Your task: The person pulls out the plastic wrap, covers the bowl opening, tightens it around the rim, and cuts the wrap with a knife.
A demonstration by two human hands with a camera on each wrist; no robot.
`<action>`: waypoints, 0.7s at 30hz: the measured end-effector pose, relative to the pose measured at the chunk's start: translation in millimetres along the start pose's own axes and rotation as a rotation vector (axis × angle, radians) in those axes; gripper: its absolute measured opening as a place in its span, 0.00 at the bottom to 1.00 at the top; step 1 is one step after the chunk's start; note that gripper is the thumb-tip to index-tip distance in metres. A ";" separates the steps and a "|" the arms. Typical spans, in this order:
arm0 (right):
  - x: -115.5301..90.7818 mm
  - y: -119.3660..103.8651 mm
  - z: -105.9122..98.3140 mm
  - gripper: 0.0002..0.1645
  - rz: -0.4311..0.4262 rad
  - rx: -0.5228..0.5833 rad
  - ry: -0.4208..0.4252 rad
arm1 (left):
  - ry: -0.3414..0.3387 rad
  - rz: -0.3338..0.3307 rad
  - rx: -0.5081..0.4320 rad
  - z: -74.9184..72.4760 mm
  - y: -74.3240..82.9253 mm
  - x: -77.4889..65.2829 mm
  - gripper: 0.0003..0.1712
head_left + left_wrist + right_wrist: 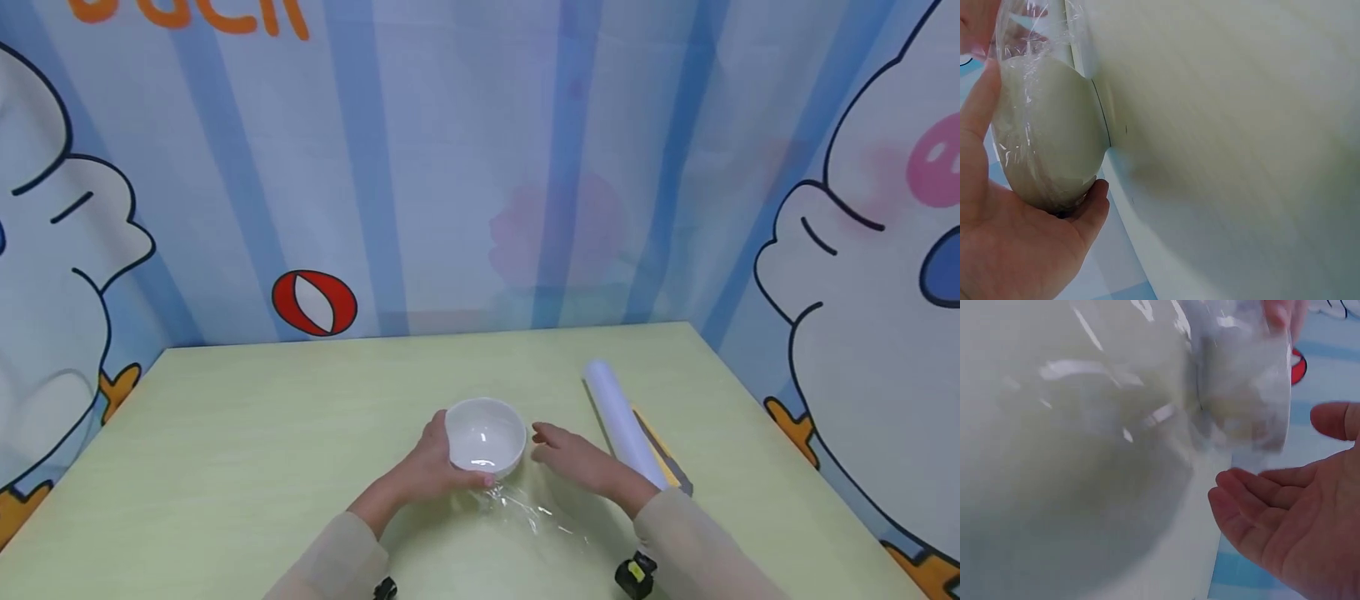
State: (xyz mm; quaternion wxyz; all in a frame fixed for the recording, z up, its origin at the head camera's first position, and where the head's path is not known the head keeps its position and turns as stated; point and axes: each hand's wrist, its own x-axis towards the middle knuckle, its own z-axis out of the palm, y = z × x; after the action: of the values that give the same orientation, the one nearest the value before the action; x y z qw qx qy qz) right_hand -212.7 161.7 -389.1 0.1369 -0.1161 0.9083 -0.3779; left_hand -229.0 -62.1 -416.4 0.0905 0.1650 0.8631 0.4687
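A white bowl (486,435) stands over the middle of the table, gripped on its left side by my left hand (441,467), the thumb along the near rim. In the left wrist view, that hand's fingers (1092,209) curve under the bowl's side. Clear plastic film (534,510) clings to the bowl and trails toward the front over the table. My right hand (577,461) is just right of the bowl, apart from it. Its fingers (1254,500) are loosely bent with nothing between them in the right wrist view, where the bowl is blurred behind film.
A long pale roll (622,423) lies on the right of the table (262,433). Beside it, partly hidden, is a flat yellow and grey thing (663,450). A printed blue-striped cloth (465,167) stands behind the table.
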 end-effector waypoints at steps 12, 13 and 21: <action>-27.2 -13.6 46.6 0.41 -0.041 -0.245 0.060 | 0.010 -0.033 0.020 1.9 0.6 0.1 0.61; -28.1 -16.1 50.6 0.41 -0.033 -0.321 0.083 | 0.020 -0.045 0.025 2.1 1.2 -0.1 0.61; -24.0 -25.5 82.3 0.33 -0.046 -0.794 0.208 | 0.068 -0.145 0.071 10.0 8.6 -0.6 0.69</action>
State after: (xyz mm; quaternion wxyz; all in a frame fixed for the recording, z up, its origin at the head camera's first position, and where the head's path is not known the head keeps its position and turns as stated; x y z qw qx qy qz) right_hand -159.9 97.9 -422.6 -0.0198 -0.1414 0.9897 -0.0107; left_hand -223.6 -50.2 -414.6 0.0892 0.0890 0.8915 0.4351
